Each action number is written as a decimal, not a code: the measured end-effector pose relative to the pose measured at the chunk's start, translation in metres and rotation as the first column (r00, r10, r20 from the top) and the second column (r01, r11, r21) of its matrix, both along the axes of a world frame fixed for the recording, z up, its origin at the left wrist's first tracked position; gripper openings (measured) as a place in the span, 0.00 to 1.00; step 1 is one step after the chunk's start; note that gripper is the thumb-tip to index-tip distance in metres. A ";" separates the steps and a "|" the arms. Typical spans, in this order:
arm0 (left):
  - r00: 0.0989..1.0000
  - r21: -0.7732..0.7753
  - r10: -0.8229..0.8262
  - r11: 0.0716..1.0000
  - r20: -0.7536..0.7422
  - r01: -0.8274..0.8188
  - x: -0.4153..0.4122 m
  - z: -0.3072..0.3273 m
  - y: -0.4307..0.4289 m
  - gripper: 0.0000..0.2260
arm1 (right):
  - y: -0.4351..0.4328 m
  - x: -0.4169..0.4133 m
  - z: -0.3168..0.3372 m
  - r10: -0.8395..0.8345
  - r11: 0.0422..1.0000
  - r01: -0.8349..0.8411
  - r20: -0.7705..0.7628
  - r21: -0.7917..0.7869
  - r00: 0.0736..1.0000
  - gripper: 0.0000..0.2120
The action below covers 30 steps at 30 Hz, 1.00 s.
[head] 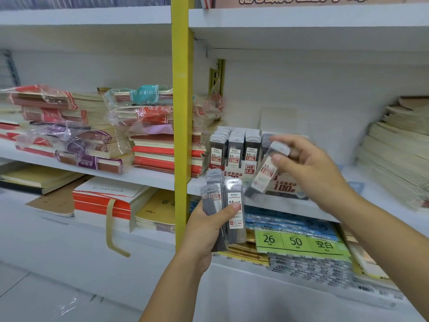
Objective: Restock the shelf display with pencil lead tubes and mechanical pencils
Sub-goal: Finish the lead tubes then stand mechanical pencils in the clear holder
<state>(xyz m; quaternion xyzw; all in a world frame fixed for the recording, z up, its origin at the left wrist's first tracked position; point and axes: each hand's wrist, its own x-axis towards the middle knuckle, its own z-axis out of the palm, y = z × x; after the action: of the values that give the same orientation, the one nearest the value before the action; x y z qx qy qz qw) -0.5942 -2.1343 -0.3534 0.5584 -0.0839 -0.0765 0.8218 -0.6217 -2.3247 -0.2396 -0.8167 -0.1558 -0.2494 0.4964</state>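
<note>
Right hand (308, 168) grasps one tilted lead tube (267, 173), blurred, before the display box (234, 151) at the shelf (325, 210) edge. Left hand (206, 231) clenches several tubes (224, 205) below, beside the yellow upright (182, 112).

The clear, glossy plastic lead tubes (234, 210) carry printed paper labels. The white shelf boards (92, 173) look smooth and matt, and the yellow upright post (183, 112) looks painted. The paper exercise books with red spines (76, 126) sit in crinkled, shiny clear plastic wrap (116, 108).
</note>
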 end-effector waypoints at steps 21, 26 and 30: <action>0.992 -0.006 0.120 0.993 0.029 -0.120 0.014 0.007 0.024 0.14 | 0.035 0.080 0.035 -0.268 0.444 0.512 0.437 -0.735 0.859 0.15; 0.992 0.006 0.112 0.994 0.055 -0.113 0.007 0.011 0.020 0.15 | 0.046 0.039 0.015 -0.102 0.790 0.151 0.115 -0.594 0.988 0.10; 0.993 0.031 0.081 0.996 0.092 -0.084 0.002 0.012 0.015 0.14 | 0.049 0.021 -0.006 0.015 0.920 -0.120 -0.271 -0.374 0.962 0.13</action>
<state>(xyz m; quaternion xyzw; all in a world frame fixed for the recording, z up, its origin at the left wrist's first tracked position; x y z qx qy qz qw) -0.5919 -2.1191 -0.3416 0.5785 -0.0965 -0.0188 0.8097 -0.6007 -2.2753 -0.2454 -0.9184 -0.1630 -0.0856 0.3502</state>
